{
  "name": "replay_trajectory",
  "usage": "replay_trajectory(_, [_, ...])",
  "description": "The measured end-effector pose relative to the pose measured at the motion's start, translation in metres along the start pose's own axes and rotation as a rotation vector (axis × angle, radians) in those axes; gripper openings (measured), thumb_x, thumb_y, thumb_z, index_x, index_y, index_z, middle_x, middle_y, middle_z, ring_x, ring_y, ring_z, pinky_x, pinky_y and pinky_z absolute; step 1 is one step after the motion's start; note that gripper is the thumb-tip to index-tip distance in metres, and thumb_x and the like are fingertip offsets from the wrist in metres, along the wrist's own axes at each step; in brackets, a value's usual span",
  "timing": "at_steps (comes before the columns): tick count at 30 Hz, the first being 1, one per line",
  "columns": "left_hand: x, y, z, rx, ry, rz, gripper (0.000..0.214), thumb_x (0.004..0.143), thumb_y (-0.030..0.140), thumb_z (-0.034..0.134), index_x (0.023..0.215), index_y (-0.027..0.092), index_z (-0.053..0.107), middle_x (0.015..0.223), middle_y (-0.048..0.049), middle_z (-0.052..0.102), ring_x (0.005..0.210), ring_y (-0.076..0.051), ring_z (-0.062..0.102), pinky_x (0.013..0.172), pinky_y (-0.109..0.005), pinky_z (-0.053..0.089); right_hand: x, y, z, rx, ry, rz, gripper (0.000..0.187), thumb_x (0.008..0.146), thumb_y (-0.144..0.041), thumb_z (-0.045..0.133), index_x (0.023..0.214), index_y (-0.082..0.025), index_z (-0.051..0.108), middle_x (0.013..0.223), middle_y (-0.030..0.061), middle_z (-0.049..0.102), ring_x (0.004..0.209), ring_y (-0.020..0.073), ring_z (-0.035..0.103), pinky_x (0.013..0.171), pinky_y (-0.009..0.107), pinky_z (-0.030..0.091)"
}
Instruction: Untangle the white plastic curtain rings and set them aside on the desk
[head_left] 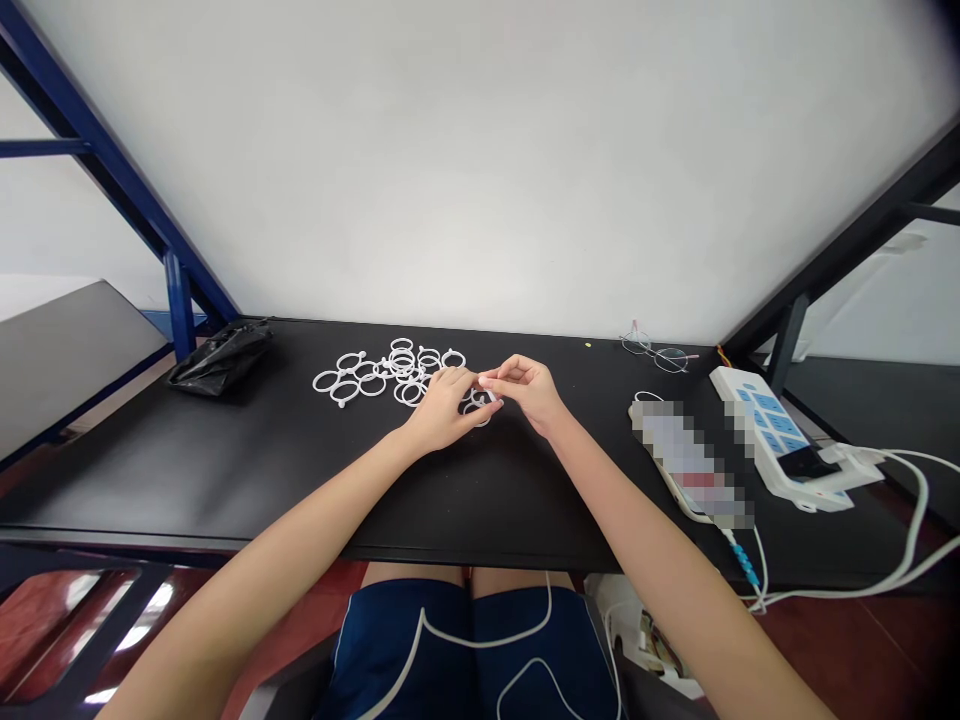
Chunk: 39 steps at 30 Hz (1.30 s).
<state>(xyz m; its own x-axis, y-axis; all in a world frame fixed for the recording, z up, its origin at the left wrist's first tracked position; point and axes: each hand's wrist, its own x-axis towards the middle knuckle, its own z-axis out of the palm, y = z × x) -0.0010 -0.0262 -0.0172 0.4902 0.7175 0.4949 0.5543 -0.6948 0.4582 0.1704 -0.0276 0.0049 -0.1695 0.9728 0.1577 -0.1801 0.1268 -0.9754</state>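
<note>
Both my hands meet over the middle of a black table (225, 470). My left hand (444, 408) is closed, its fingers curled on a white plastic ring (480, 410) that lies partly under it. My right hand (525, 385) is closed in a pinch on the same ring from the right. Just behind and to the left lies a pile of several white plastic rings (390, 372), some with small knobs on their rims.
A crumpled black plastic bag (221, 357) lies at the table's far left. Wire-rimmed glasses (656, 350) rest at the far right. A phone (686, 465), a white and blue power strip (780, 435) and white cables (911, 520) fill the right side.
</note>
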Motion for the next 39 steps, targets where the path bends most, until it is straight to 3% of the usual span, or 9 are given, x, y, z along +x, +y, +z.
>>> replay_trajectory(9, [0.001, 0.005, 0.0, -0.165, 0.065, -0.054, 0.032, 0.087, 0.043, 0.06, 0.109, 0.02, 0.057, 0.106, -0.0066, 0.069, 0.099, -0.023, 0.063, 0.097, -0.042, 0.039, 0.001, -0.002, 0.0, 0.068, 0.003, 0.05, 0.036, 0.057, -0.032, 0.087, 0.066, -0.02, 0.054, 0.082, 0.0007, 0.074, 0.061, 0.0105, 0.059, 0.055, 0.026, 0.05])
replay_trajectory(24, [0.003, 0.005, -0.004, -0.268, 0.173, -0.154, 0.034, 0.077, 0.038, 0.07, 0.103, 0.019, 0.059, 0.095, -0.0058, 0.065, 0.09, -0.02, 0.061, 0.086, -0.036, 0.048, 0.003, -0.003, -0.002, 0.158, 0.071, 0.087, 0.035, 0.054, -0.028, 0.089, 0.068, -0.019, 0.058, 0.081, -0.0016, 0.071, 0.056, 0.0063, 0.056, 0.055, 0.021, 0.05])
replay_trajectory(28, [0.006, -0.003, 0.0, -0.491, 0.171, -0.276, 0.034, 0.075, 0.042, 0.071, 0.098, 0.018, 0.063, 0.093, -0.0052, 0.066, 0.09, -0.019, 0.062, 0.09, -0.036, 0.049, 0.006, 0.0, -0.004, 0.133, 0.114, 0.075, 0.034, 0.055, -0.031, 0.088, 0.069, -0.019, 0.059, 0.081, -0.0011, 0.071, 0.056, 0.0069, 0.055, 0.053, 0.022, 0.049])
replay_trajectory(32, [0.009, -0.011, 0.004, -0.699, 0.193, -0.37, 0.036, 0.072, 0.045, 0.073, 0.093, 0.017, 0.065, 0.087, -0.0038, 0.065, 0.085, -0.017, 0.062, 0.083, -0.033, 0.05, 0.007, 0.001, -0.006, 0.118, 0.139, 0.082, 0.036, 0.053, -0.032, 0.088, 0.07, -0.02, 0.059, 0.078, -0.0012, 0.07, 0.057, 0.0075, 0.056, 0.053, 0.022, 0.05])
replay_trajectory(39, [0.012, -0.007, 0.0, -0.834, 0.223, -0.462, 0.037, 0.069, 0.048, 0.075, 0.088, 0.017, 0.068, 0.088, -0.0044, 0.067, 0.081, -0.017, 0.06, 0.074, -0.03, 0.049, 0.006, 0.002, -0.005, 0.091, 0.114, 0.086, 0.035, 0.054, -0.035, 0.088, 0.07, -0.02, 0.061, 0.069, -0.0035, 0.066, 0.055, 0.0077, 0.055, 0.052, 0.022, 0.049])
